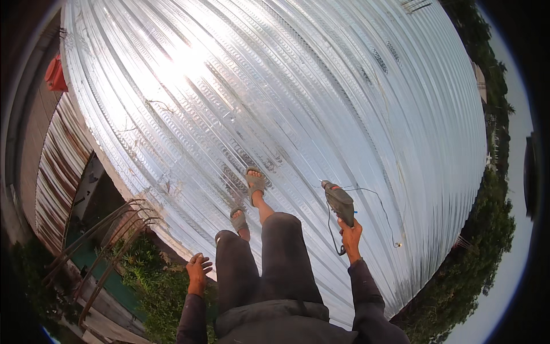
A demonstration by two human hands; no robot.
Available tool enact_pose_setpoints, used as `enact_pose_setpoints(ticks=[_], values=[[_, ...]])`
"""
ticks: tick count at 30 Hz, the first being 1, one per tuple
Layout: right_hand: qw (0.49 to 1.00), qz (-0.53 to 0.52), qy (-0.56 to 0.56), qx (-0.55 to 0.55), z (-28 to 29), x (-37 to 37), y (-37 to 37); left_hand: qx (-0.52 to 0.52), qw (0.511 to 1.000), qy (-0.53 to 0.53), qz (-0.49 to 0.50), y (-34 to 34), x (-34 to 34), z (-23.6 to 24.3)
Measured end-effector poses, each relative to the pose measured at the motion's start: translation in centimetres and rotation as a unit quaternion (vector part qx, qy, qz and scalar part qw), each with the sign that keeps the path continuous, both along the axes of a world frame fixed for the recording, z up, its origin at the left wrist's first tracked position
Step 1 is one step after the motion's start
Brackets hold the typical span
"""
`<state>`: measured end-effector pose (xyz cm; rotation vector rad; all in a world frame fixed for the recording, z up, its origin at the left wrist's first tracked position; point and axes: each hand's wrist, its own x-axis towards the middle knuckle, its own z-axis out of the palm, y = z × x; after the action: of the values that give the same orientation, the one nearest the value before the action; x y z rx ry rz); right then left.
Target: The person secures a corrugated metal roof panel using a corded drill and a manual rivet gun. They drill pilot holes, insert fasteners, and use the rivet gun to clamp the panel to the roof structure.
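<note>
My right hand (350,235) grips a dark corded drill (339,202) by its handle, its nose pointed up and away from me. A dark cable (381,212) loops from beside the drill across the ribbed silver metal sheeting (412,143), with a small yellowish piece (398,245) at its lower end. My left hand (197,269) hangs at my side by my left thigh, fingers apart and slightly bent, holding nothing. My two sandalled feet (255,186) stand on the sheeting, the right one farther forward.
The sheeting's edge runs along my left, with several bent rebar bars (114,229), leafy plants (137,286) and a drop beside it. A red object (55,75) hangs at the upper left edge near a rusty corrugated roof (60,172). Trees (481,241) stand beyond the right edge.
</note>
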<state>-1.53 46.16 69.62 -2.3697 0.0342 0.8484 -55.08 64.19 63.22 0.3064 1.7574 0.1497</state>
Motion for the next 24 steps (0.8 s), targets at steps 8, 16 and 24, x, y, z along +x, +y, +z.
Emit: enact_pose_setpoints(ticks=[8,16,24], values=[[0.976,-0.174,-0.076,0.106,9.6,-9.3,-14.5,0.133,0.98,-0.025,-0.147,8.9,-1.6,6.7],[0.957,-0.277,-0.066,-0.065,11.4,-18.2,-29.9,0.059,0.952,0.016,-0.299,6.6,0.8,11.2],[0.893,-0.443,-0.035,-0.069,7.5,-22.3,-41.4,0.032,0.918,0.036,-0.395,1.3,13.1,7.5]])
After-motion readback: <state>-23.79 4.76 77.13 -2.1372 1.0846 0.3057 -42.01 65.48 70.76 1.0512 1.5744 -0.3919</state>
